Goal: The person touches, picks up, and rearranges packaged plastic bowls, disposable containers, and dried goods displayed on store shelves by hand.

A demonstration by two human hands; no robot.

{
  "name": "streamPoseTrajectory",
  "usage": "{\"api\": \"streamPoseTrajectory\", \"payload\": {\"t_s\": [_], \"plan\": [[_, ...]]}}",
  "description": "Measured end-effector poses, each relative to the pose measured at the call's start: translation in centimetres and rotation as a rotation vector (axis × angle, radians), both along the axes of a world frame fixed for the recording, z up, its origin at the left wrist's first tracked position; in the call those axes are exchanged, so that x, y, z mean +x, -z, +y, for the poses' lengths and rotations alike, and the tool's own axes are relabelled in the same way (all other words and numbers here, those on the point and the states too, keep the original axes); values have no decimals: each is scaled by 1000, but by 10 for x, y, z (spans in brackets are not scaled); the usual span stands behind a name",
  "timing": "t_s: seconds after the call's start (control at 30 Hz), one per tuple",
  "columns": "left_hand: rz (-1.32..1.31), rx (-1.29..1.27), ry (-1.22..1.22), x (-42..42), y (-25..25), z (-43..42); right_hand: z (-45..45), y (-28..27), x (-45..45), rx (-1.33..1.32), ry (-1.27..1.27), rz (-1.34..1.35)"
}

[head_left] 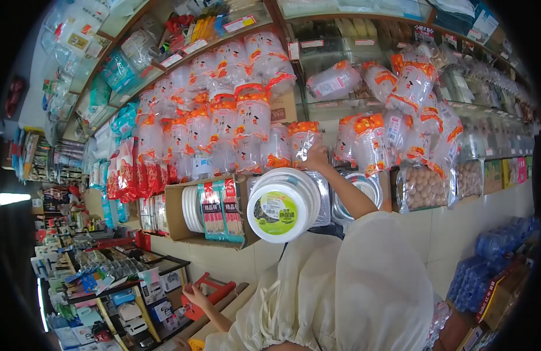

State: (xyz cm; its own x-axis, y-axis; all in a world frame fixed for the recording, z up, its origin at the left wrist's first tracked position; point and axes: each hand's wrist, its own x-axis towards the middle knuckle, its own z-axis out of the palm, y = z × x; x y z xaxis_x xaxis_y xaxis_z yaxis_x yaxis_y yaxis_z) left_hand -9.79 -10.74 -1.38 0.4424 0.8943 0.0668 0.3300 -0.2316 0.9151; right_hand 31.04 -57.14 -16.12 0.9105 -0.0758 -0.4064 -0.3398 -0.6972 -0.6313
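Observation:
My right hand point(315, 155) reaches forward to the stacked goods and is closed on the lower right part of a wrapped pack of plastic cups point(304, 139). The wrapper is clear with an orange printed band, and some of my fingers are hidden against it. More packs of cups point(253, 117) are piled to the left. Below my right forearm stands a stack of white disposable bowls point(276, 217) with a green label. My left hand point(195, 296) hangs low at my side, fingers loosely apart and holding nothing, near a red stool point(213, 292).
A cardboard box point(179, 225) holds white plates and packs of chopsticks point(222, 205). Round foil containers point(358, 190) sit beside my right arm. Bags of brown round items point(423, 188) stand farther right. Goods racks point(124, 298) line the lower left, and bottled water point(478, 272) the right.

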Motion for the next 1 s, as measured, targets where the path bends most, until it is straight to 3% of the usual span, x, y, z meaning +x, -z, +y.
{"api": "streamPoseTrajectory", "payload": {"t_s": [0.17,0.27,0.37,0.57,0.67,0.77,0.87,0.97,1.0], "plan": [[4,-7,156,38,3,-17,-23,10,9,122,-97,-75],[52,81,278,64,-16,-44,-33,-13,10,310,-124,154],[94,2,289,73,-13,-52,-18,11,-1,119,-42,-131],[107,-8,375,79,-23,-78,-41,-19,-3,430,-36,79],[140,-12,370,74,-24,-80,-48,-30,-19,534,109,35],[166,-57,370,73,-19,-87,-53,-25,-40,186,186,-221],[196,-96,419,76,-10,-94,-80,-28,-57,263,107,-330],[243,-80,507,90,-10,-109,-106,-41,-78,648,-52,-471],[260,-71,535,95,-10,-117,-119,-61,-88,768,-79,-407]]}}
